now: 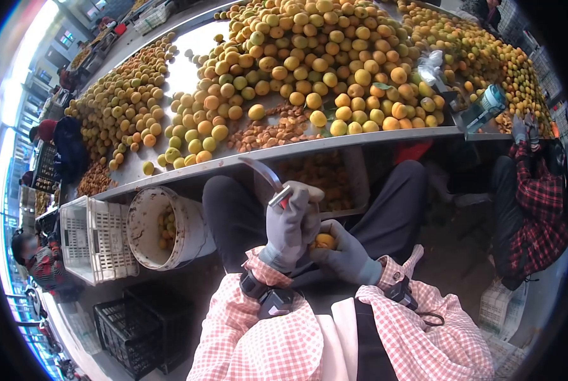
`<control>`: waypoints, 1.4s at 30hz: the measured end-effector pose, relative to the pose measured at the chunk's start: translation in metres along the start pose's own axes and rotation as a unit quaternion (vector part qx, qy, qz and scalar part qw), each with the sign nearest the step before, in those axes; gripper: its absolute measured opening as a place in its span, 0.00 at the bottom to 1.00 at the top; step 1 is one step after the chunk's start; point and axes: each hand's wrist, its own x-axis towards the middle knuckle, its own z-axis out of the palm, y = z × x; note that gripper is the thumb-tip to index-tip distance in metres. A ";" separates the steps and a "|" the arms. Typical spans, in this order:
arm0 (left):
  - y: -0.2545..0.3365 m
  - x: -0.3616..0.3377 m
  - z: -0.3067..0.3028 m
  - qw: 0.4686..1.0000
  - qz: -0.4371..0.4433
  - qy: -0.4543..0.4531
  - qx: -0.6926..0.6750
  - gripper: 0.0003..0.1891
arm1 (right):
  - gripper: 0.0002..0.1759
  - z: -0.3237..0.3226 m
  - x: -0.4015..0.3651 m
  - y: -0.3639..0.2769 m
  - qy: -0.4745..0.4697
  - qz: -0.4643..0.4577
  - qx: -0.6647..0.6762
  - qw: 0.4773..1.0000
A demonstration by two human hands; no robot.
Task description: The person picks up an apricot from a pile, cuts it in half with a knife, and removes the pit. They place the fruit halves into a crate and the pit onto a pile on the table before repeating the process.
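My gloved left hand [289,225] is closed around a small curved knife [266,173], its blade pointing up and away from me toward the table edge. Close beside it, my gloved right hand [347,254] grips an orange-yellow apricot [324,241] in its fingers. Whether the fruit is whole or cut is hidden by the fingers. Both hands are above my lap. Below the table edge, between my knees, a crate [359,181] holds orange pieces of fruit. On the table ahead lie a large heap of apricots [309,51] and a brown pile of pits [271,134].
A white bucket [192,232] with some fruit and a white plastic crate [87,247] stand at left, above black crates [128,330]. The metal table edge [284,150] runs across. A blue-lidded bottle [487,105] lies at right, near a co-worker in a checked shirt [541,209].
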 end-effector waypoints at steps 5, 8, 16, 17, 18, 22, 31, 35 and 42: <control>0.001 0.003 0.001 0.999 0.004 0.003 0.043 0.16 | 0.26 -0.005 -0.001 -0.015 -0.033 0.058 0.080 0.995; 0.005 0.000 0.000 0.999 -0.009 -0.032 -0.010 0.16 | 0.26 -0.004 -0.004 -0.025 -0.048 0.120 0.117 0.985; 0.009 -0.010 0.007 0.998 0.045 -0.038 0.007 0.17 | 0.27 0.011 0.001 -0.002 0.021 -0.086 -0.049 0.995; 0.009 -0.011 0.009 0.999 0.044 -0.027 -0.007 0.16 | 0.27 0.011 0.000 0.000 0.039 -0.165 -0.118 0.978; 0.009 -0.011 0.010 0.999 0.044 -0.028 -0.007 0.16 | 0.27 0.010 0.000 0.001 0.057 -0.243 -0.186 0.950; 0.007 -0.010 0.017 0.998 0.036 0.001 -0.043 0.15 | 0.25 0.004 0.003 0.002 0.060 -0.293 -0.220 0.928; -0.004 0.007 0.015 0.995 -0.028 0.023 -0.094 0.15 | 0.24 -0.014 0.016 0.001 0.089 -0.371 -0.404 0.832; -0.006 0.014 0.016 0.991 -0.038 0.065 -0.107 0.15 | 0.21 -0.018 0.025 0.007 0.136 -0.447 -0.403 0.787; -0.018 0.025 0.007 0.993 0.017 0.114 0.005 0.14 | 0.23 -0.018 0.028 0.003 0.108 -0.072 -0.088 0.988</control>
